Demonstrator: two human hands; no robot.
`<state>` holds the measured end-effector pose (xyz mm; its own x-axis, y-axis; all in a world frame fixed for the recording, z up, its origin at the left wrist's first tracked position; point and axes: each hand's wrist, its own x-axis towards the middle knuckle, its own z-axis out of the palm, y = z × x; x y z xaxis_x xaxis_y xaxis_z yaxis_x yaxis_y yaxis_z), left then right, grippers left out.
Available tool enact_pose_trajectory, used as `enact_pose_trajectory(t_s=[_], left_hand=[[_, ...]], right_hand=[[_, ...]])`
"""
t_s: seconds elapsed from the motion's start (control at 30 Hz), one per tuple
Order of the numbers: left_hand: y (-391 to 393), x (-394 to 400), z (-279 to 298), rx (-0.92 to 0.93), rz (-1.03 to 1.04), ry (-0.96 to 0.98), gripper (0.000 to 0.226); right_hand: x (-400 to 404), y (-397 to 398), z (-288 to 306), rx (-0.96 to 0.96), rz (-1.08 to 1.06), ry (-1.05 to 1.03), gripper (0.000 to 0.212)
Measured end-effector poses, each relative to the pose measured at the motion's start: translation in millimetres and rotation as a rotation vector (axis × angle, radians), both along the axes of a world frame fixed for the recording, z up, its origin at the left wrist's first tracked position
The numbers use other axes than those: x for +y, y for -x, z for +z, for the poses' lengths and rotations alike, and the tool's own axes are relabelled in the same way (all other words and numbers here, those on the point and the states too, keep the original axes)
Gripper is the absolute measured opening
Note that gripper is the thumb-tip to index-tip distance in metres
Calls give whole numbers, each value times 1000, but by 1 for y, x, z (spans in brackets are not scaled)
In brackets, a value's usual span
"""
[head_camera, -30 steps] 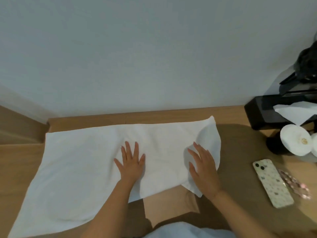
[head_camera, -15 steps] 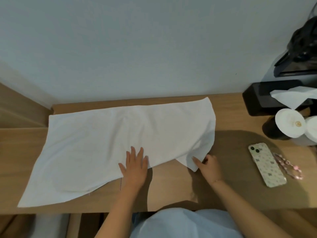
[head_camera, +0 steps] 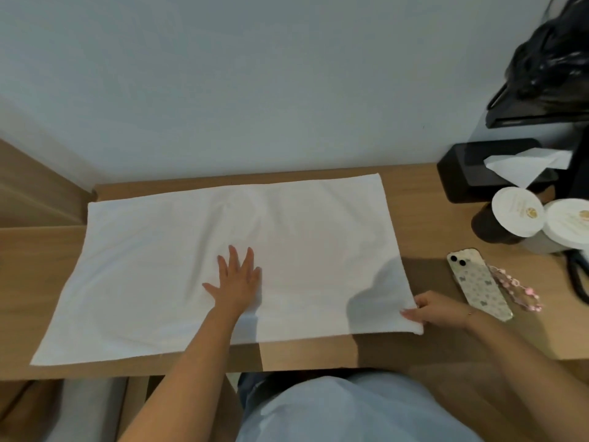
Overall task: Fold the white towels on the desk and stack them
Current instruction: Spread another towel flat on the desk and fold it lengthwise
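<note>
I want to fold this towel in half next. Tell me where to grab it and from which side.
Pinch the towel at its two right corners, coming in from the right. It lies flat, long side left to right, so that short edge folds over onto the left one. The right hand already pinches the near right corner; the left hand lies flat on the middle.

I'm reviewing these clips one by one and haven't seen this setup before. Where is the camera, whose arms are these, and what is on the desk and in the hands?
There is no machine: a person wears a camera on the head, looking down at their own arms. A white towel lies spread on the wooden desk. The left hand rests flat on its middle; the right hand pinches its near right corner. To the right lie a phone with a pink bead strap, a black tissue box and two white lidded cups.
</note>
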<state>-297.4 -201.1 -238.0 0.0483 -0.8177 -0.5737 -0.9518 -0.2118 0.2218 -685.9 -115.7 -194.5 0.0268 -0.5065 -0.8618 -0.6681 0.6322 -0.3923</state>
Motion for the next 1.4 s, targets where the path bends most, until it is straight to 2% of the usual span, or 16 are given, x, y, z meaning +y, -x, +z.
enact_pose_trajectory(t_s=[0.13, 0.2, 0.23, 0.27, 0.33, 0.43, 0.53, 0.73, 0.8, 0.9, 0.97, 1.07, 1.13, 1.23, 1.4], left_hand=[[-4, 5, -3, -9, -28, 68, 61], [-2, 13, -3, 25, -16, 136, 61], [1, 19, -3, 25, -37, 186, 61], [7, 27, -4, 12, -81, 234, 61], [24, 47, -6, 15, -172, 287, 61], [44, 79, -15, -1, -234, 255, 63], [39, 102, -26, -77, -254, 257, 65], [35, 106, -21, -108, -286, 242, 66], [32, 105, -16, 21, -263, 204, 62], [12, 101, 4, 440, -103, 246, 57], [-11, 98, 19, 510, -4, 359, 54], [-54, 83, 27, 359, 74, 466, 54], [-82, 68, 23, 190, 96, 442, 57], [-104, 52, 6, -88, -2, 338, 59], [-141, 60, -23, -56, -184, 296, 60]], right_hand=[[7, -5, -4, 299, 231, 73, 29], [10, -17, -1, 578, 359, 275, 28], [13, -24, -3, 674, 397, 414, 33], [14, -32, -4, 690, 373, 545, 43], [13, -55, -9, 538, 272, 726, 59], [4, -92, -26, 414, 382, 813, 61], [10, -100, -55, 425, 476, 755, 59], [23, -89, -71, 537, 460, 768, 61], [23, -94, -70, 548, 449, 774, 61], [20, -115, -64, 552, 353, 770, 57], [15, -144, -56, 546, 368, 837, 59], [-2, -210, -48, 397, 458, 962, 59], [-18, -266, -45, 303, 506, 933, 55], [-29, -331, -53, 312, 554, 823, 54], [-24, -346, -78, 458, 525, 850, 60]])
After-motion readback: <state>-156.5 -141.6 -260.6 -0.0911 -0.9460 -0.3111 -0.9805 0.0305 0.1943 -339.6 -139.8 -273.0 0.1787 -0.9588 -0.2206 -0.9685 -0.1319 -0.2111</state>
